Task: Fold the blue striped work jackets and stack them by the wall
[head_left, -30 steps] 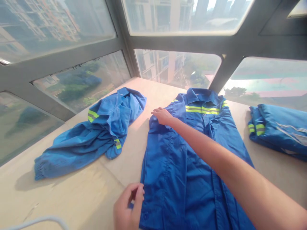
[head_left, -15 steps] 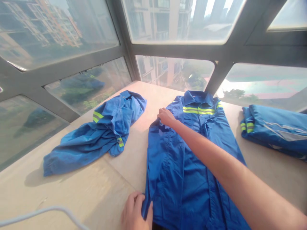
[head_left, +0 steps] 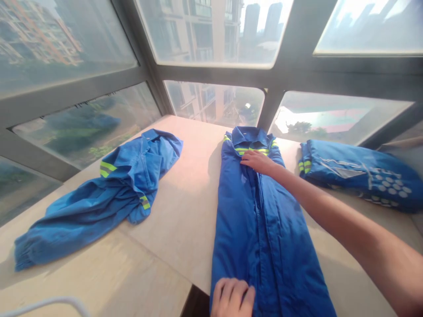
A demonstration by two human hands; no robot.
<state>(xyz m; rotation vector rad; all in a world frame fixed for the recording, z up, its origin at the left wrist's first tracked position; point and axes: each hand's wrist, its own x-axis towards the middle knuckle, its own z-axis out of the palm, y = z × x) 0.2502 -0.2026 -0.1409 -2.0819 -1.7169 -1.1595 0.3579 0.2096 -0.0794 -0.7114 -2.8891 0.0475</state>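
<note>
A blue work jacket (head_left: 238, 220) with yellow-and-silver reflective bands lies lengthwise before me, its collar (head_left: 249, 135) toward the window. Its sides are folded in to a long, narrow shape. My right hand (head_left: 257, 160) reaches across from the right and rests on the chest just below the band, fingers loosely stretched over the cloth, thumb hidden. At the lower left edge of the jacket, my left hand (head_left: 232, 298) lies on the fabric with its fingers slightly apart. A second, crumpled blue jacket (head_left: 122, 189) lies to the left, untouched.
Folded blue clothing (head_left: 350, 171) with reflective bands and white markings lies at the right. The pale tabletop (head_left: 178, 220) runs up to framed windows (head_left: 214, 103). A white cable (head_left: 62, 301) curves in at lower left. A dark gap (head_left: 196, 301) shows at the table's front edge.
The jacket's left side has come inward, making it narrower. My right hand has moved from that side onto the chest, and my left hand onto the lower part. The view has turned right.
</note>
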